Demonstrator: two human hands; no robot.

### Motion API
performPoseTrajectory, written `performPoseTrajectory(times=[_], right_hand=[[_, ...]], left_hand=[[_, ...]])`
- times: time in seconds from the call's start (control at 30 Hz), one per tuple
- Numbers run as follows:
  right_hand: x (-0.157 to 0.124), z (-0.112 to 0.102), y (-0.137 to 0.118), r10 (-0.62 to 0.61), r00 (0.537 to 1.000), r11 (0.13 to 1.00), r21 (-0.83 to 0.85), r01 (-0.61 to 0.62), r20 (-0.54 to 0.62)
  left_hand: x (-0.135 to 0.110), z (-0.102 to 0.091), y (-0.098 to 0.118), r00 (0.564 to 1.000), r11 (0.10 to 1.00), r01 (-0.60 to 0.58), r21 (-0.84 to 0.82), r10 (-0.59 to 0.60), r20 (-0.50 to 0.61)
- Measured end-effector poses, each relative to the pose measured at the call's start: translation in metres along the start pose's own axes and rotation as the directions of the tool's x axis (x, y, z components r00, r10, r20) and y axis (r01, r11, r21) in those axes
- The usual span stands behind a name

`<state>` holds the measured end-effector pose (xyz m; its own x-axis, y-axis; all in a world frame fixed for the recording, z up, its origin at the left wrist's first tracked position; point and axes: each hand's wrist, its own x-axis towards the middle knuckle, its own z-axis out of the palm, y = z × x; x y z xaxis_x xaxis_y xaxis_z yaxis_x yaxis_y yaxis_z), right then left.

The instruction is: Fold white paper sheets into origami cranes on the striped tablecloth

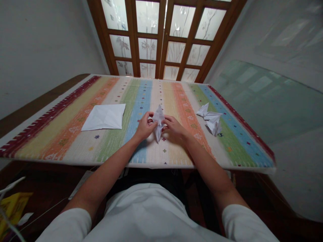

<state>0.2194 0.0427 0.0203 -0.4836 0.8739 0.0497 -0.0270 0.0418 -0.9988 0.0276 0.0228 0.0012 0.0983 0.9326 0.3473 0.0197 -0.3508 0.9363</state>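
White cotton T-shirt (148, 215) at the bottom of the view, short sleeves on both arms, dark trousers below it. Yellow packet (12, 211) at lower left, on a dark surface beyond the person's left side, with a thin white cable (10, 185) near it. Both forearms reach forward onto the mat.

Left hand (145, 127) and right hand (175, 130) sit close together at mid-mat. Left fingers (150, 116) are curled narrow on the left side of a pointed, folded white paper piece (158, 122); right fingers (168, 119) are narrow on its right side. The paper is held up between both hands, just above the mat, upper tip pointing away from the person, lower tip pointing down. Holding near the middle with both hands looks like the steady way to do it: even, light pressure keeps the layers aligned and the points uncrushed.

Striped woven multicolour mat (75, 148) covers the dark wooden tabletop (30, 114). Flat creased white paper square (104, 117) lies on it to the left of the hands. Crumpled-looking folded white paper figure (210, 117) lies to the right. Farther on, brown wooden doors (161, 40) with frosted floral glass panels.
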Motion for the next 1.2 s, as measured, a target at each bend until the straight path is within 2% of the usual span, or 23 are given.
performPoseTrajectory(times=[0.27,0.4,0.53,0.67,0.83,0.93,1.03,1.2], right_hand=[[-0.001,-0.011,-0.004,0.011,1.000,1.000,0.010,-0.011,-0.022],[-0.003,-0.017,-0.007,0.011,0.999,1.000,-0.007,-0.012,-0.040],[-0.004,-0.022,-0.006,0.001,0.993,1.000,-0.002,-0.001,-0.119],[-0.005,-0.027,-0.005,-0.008,0.987,1.000,-0.014,0.006,-0.159],[-0.004,-0.032,-0.006,-0.060,0.992,0.995,-0.086,0.050,-0.112],[-0.002,-0.034,-0.006,-0.086,0.991,0.988,-0.141,0.070,-0.107],[-0.001,-0.034,-0.004,-0.107,0.990,0.984,-0.152,0.093,-0.087],[-0.005,-0.035,-0.003,-0.066,0.997,0.988,-0.138,0.070,0.036]], left_hand=[[0.000,-0.003,0.006,0.997,0.999,-0.044,-0.011,0.044,0.062],[0.000,-0.005,0.010,0.997,0.998,-0.054,0.044,0.052,0.058],[0.002,-0.004,0.010,0.998,0.998,-0.029,0.054,0.026,0.053],[0.005,-0.004,0.007,1.000,0.999,-0.010,0.046,0.010,0.000],[0.004,-0.003,0.005,0.999,1.000,0.007,0.016,-0.007,-0.036],[0.002,-0.002,0.005,1.000,0.999,0.027,0.035,-0.027,0.004],[0.002,-0.002,0.004,0.999,0.993,0.029,0.115,-0.034,0.039],[-0.001,-0.006,0.006,0.998,0.968,-0.002,0.251,-0.015,0.066]])
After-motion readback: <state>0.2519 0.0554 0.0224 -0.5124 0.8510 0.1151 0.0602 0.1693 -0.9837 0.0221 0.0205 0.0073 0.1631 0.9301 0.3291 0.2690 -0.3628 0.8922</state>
